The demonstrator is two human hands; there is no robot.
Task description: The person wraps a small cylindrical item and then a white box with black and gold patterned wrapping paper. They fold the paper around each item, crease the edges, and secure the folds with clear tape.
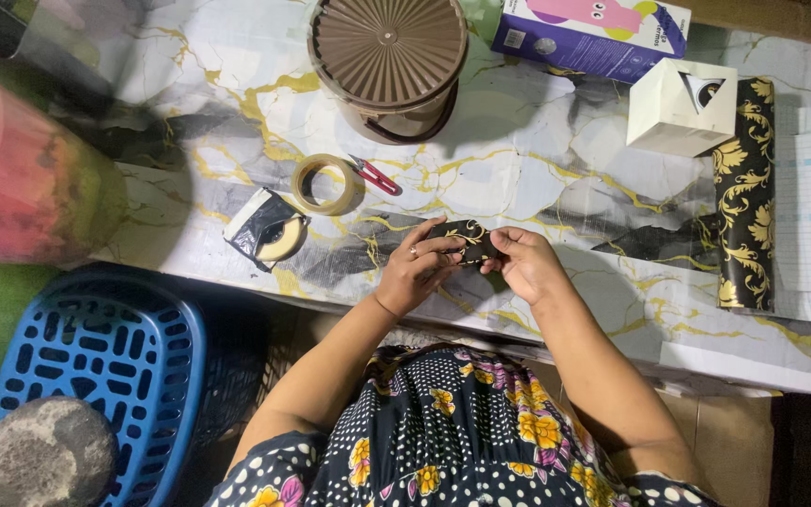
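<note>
At the counter's near edge: a small black piece patterned with gold leaves sits pinched between both hands, above the white marble-look counter with gold veins.
Left grip: the left hand, fingers closed over the piece's left end.
Right grip: the right hand, fingertips closed on its right end.
Doing it well: judged best kept taut and square, pressure even from both sides.
Nearby: clear tape ring, red-handled snips, matching black-and-gold roll.
Containers: ribbed brown lidded tub, contents hidden; white box, contents unclear; blue plastic basket, contents not discernible.
</note>
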